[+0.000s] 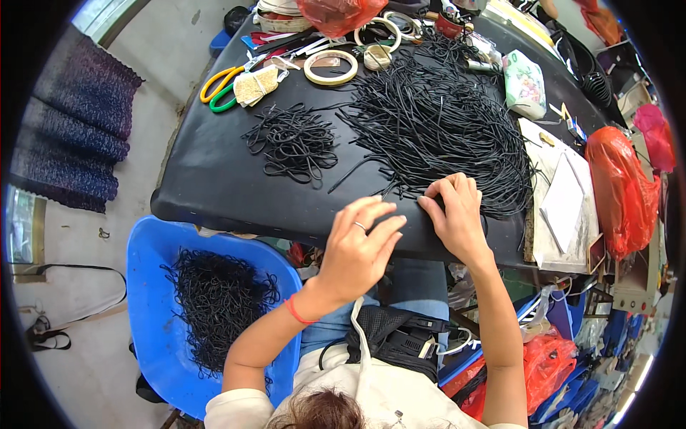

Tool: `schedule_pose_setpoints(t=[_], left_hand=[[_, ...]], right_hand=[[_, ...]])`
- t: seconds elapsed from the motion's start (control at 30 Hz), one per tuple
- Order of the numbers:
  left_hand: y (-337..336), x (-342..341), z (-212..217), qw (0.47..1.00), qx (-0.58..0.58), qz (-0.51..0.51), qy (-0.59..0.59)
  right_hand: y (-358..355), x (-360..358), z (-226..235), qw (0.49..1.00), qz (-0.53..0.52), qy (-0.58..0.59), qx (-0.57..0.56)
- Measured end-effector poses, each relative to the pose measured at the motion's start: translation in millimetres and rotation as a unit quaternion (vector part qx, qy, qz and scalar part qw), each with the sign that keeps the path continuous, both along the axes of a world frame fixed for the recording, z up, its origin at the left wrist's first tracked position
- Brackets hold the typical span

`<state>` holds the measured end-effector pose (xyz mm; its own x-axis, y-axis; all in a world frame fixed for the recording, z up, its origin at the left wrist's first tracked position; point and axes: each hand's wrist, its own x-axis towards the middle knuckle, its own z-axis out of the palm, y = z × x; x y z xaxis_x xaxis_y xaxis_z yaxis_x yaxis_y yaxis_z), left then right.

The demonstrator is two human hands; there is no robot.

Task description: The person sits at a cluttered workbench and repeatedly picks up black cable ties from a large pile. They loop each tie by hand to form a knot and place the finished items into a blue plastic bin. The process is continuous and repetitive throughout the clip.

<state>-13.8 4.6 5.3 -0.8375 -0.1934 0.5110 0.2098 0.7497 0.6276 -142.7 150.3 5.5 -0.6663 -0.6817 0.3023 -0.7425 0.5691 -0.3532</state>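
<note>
A large heap of thin black cords covers the middle of the black-topped table. At its near edge rests my right hand, fingers curled toward the thumb; what they pinch, if anything, I cannot make out. My left hand hovers by the table's front edge, left of the right hand, its fingers apart with no object visible in them. Left of the heap lies a smaller pile of looped black cords. More looped cords fill part of a blue plastic tub below the table on my left.
Scissors, a tape roll and a tan bundle lie at the far left of the table. A pale board bounds the heap on the right, beside a red plastic bag. A tissue pack stands behind.
</note>
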Motion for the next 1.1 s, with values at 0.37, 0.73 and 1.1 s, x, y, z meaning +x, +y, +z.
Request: schedule_pose_setpoints(t=[0.37,0.73,1.1], left_hand=[[-4,1,9,0.999,-0.032,0.013,-0.003],[-2,11,12,0.852,0.472,-0.117,-0.192],[-8,18,15,0.769,0.604,-0.065,-0.200]], right_hand=[[-6,28,28,0.978,0.165,-0.089,-0.090],[-8,32,47,0.961,0.176,-0.133,-0.169],[-7,35,45,0.959,-0.077,-0.109,-0.250]])
